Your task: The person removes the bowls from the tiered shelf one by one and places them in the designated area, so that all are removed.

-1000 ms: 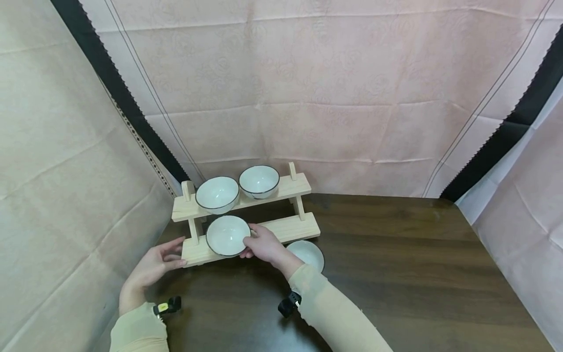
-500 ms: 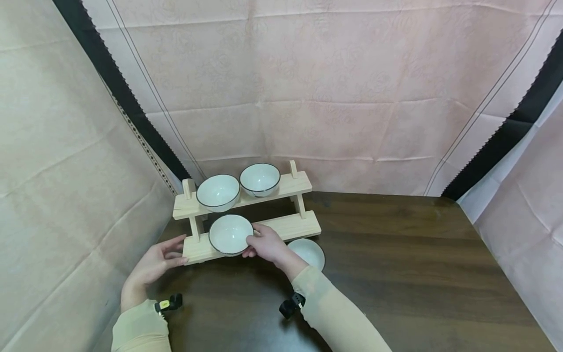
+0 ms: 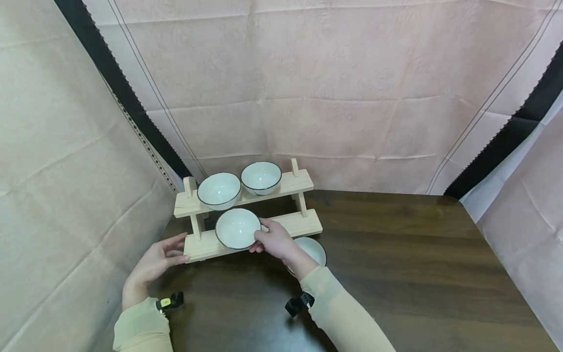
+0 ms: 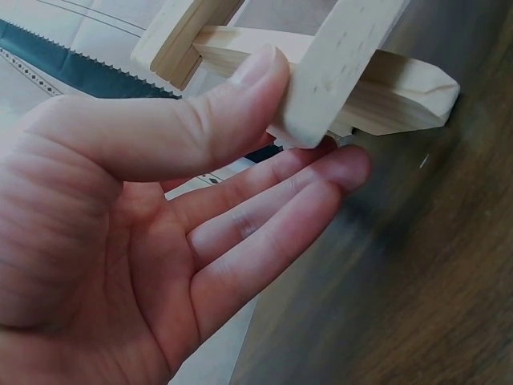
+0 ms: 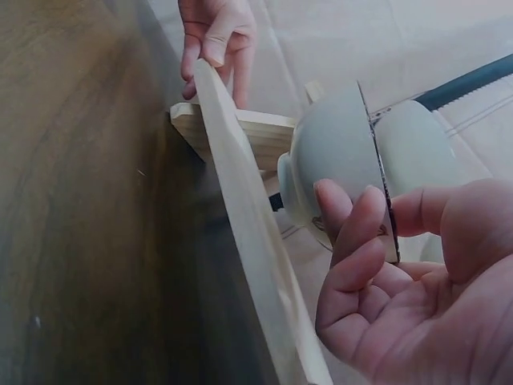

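A white bowl with a dark rim (image 3: pixel 238 229) is close over the lower shelf of a two-tier wooden rack (image 3: pixel 198 248). My right hand (image 3: pixel 278 240) pinches its right side, thumb at the rim and fingers curled against the outer wall, as the right wrist view shows on the bowl (image 5: pixel 337 160). My left hand (image 3: pixel 154 261) grips the left end of the lower shelf, with the thumb on one face of the board (image 4: pixel 341 72) and the fingers beneath. Two matching bowls, one at the left (image 3: pixel 219 191) and one beside it (image 3: pixel 261 178), stand on the upper shelf.
Another white bowl (image 3: pixel 313 250) stands on the dark wooden table (image 3: pixel 396 264) just right of the rack, partly hidden behind my right forearm. Pale cloth walls (image 3: pixel 325 98) enclose the back and both sides, the left one close to my left hand.
My right hand has shifted the bowl to the right along the lower shelf. The left hand keeps its hold on the shelf end, and the upper bowls stay in place on the rack.
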Tool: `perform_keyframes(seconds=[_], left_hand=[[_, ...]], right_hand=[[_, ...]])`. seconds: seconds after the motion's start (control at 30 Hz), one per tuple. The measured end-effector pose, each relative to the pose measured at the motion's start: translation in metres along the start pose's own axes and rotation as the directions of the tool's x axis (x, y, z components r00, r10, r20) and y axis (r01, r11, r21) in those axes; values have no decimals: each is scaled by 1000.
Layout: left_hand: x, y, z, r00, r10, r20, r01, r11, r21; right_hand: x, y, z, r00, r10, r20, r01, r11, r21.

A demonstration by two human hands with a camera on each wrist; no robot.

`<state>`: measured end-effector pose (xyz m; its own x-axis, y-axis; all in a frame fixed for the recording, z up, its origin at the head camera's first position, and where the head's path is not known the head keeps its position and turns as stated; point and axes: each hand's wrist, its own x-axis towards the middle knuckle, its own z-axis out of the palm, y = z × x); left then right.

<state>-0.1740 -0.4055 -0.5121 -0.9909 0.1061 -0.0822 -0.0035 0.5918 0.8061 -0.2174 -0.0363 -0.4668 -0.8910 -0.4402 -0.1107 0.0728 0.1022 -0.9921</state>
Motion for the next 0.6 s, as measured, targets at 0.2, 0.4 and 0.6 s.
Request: perform_keyframes(seconds=[0.2, 0.4, 0.6], left_hand=[[2, -2, 0, 1000, -18, 2, 18, 1000, 25], [1, 0, 0, 1000, -14, 3, 14, 1000, 23], [0, 1, 0, 1000, -14, 0, 14, 999, 34]], right_hand=[[-8, -7, -12, 1000, -6, -4, 6, 1000, -10], [-18, -9, -28, 999, -22, -25, 23, 1000, 2], [-28, -10, -45, 998, -12, -62, 12, 1000, -10]])
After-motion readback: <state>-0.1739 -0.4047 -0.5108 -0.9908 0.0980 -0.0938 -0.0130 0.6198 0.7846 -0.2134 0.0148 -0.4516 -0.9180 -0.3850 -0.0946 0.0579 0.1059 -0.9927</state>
